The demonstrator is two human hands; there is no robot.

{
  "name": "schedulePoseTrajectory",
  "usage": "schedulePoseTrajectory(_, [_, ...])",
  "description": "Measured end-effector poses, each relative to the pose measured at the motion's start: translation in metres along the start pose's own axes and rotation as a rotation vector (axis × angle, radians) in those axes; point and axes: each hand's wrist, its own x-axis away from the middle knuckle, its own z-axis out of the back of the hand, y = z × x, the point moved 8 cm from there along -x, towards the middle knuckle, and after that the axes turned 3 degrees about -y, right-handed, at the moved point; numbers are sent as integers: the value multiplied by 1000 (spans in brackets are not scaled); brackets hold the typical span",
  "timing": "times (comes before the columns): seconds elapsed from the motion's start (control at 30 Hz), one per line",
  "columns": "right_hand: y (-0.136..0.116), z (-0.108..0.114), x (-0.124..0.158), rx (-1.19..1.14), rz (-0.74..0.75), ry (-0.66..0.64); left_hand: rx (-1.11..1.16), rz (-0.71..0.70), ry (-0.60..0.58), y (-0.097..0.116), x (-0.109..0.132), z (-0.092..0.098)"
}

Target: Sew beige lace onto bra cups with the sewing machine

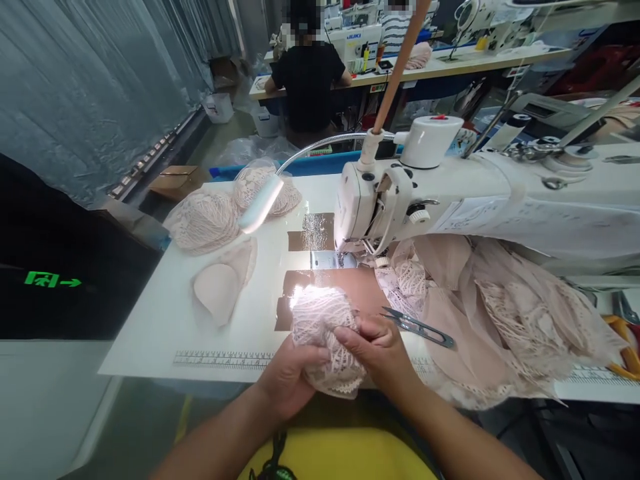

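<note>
Both my hands hold a pale pink lace piece [320,320] at the near edge of the white sewing table [160,320]. My left hand [287,377] grips it from below, fingers curled under the lace. My right hand [377,347] closes over its right side, fingers pressed into the fabric. The white sewing machine [380,200] stands just beyond, its needle area above a brown taped patch [360,283]. Thread snips [417,325] lie right of my right hand.
A heap of pink lace and fabric [500,307] fills the table's right side. Lace bundles [205,220] and a foam cup [217,287] lie at the left. A gooseneck lamp [263,203] hangs over them. Another person [307,73] sits at a far table. Orange-handled scissors [625,340] lie at the right edge.
</note>
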Motion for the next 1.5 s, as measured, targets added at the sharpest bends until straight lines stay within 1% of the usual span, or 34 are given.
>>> schedulePoseTrajectory(0.03, [6,-1,-1,-97,-64,19,-15,-12,34,0,-2,1])
schedulePoseTrajectory(0.1, [16,3,-2,-304,-170,88,-50,-9,57,-3,-3,7])
schedulePoseTrajectory(0.13, [19,8,-2,-382,-192,135,-76,-9,45,-3,-1,11])
schedulePoseTrajectory(0.17, [19,15,-2,-433,-192,183,-113,-1,7,-2,2,14])
schedulePoseTrajectory(0.23, [15,28,-3,-451,-162,227,-209,63,-151,-1,14,17])
schedulePoseTrajectory(0.27, [11,31,-3,-423,-148,209,-271,116,-266,0,23,15])
schedulePoseTrajectory(0.3, [7,30,-4,-367,-144,161,-331,168,-380,3,32,13])
schedulePoseTrajectory(0.33, [2,26,-5,-288,-140,81,-414,167,-451,12,40,10])
schedulePoseTrajectory(0.37, [-3,18,-5,-193,-133,-22,-504,103,-472,27,45,8])
schedulePoseTrajectory(0.4, [-7,7,-3,-93,-120,-134,-600,-34,-414,48,47,6])
schedulePoseTrajectory(0.43, [-11,-4,-1,0,-99,-240,-713,-193,-289,72,47,6])
schedulePoseTrajectory(0.47, [-14,-15,2,79,-73,-331,-837,-297,-186,88,47,4])
schedulePoseTrajectory(0.5, [-16,-24,5,143,-48,-400,-952,-350,-109,99,46,0])
schedulePoseTrajectory(0.53, [-18,-30,8,195,-24,-438,-1045,-344,-70,101,42,-3])
schedulePoseTrajectory(0.6, [-18,-37,11,278,8,-448,-1133,-259,-80,93,31,-7])
schedulePoseTrajectory(0.67, [-17,-37,11,325,26,-414,-1110,-187,-113,80,23,-6])
schedulePoseTrajectory(0.73, [-16,-35,10,330,39,-374,-1064,-168,-127,71,19,-3])
schedulePoseTrajectory(0.8, [-18,-32,8,321,78,-330,-1048,-166,-140,67,18,-2])
schedulePoseTrajectory(0.9, [-23,-28,6,330,152,-253,-1061,-164,-162,67,18,-5])
schedulePoseTrajectory(0.97, [-25,-26,5,346,164,-222,-1070,-164,-164,68,18,-8])
schedulePoseTrajectory(1.17, [-21,-28,4,374,139,-216,-1131,-156,-127,70,13,-9])
schedulePoseTrajectory(1.33, [-19,-19,1,432,119,-179,-1029,-129,-93,66,7,-4])
schedulePoseTrajectory(1.43, [-20,-13,-2,353,110,-174,-977,-129,-77,63,5,-2])
schedulePoseTrajectory(1.5, [-21,-13,-4,337,105,-202,-980,-138,-79,61,3,-3])
